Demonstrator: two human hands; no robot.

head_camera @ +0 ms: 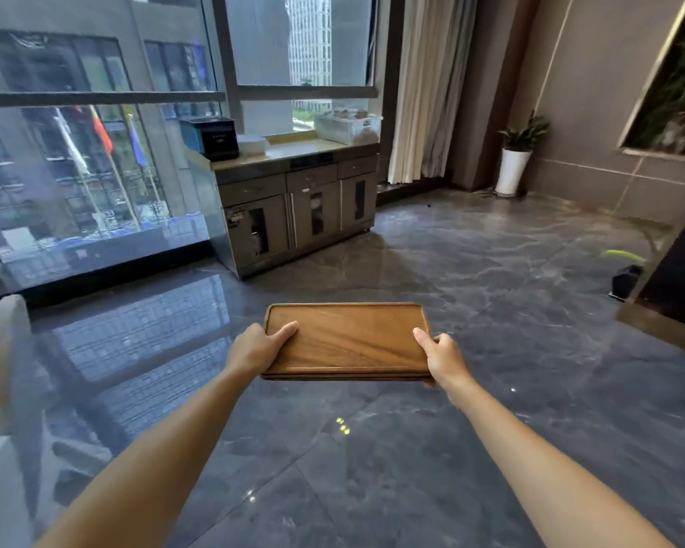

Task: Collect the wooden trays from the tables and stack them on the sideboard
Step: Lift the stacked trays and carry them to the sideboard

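Note:
I hold a stack of wooden trays (349, 342) level in front of me, above the dark floor. The front edge shows more than one layer. My left hand (256, 348) grips the left short side with the thumb on top. My right hand (441, 357) grips the right short side the same way. The sideboard (293, 203) stands ahead by the window, a few steps away, with a light stone top (297, 150).
On the sideboard top sit a black box (214, 138), a stack of white plates (252, 144) and a clear plastic container (347, 126). A potted plant (517, 156) stands by the curtain. A white chair back (8, 361) is at the left. Glossy floor lies between me and the sideboard.

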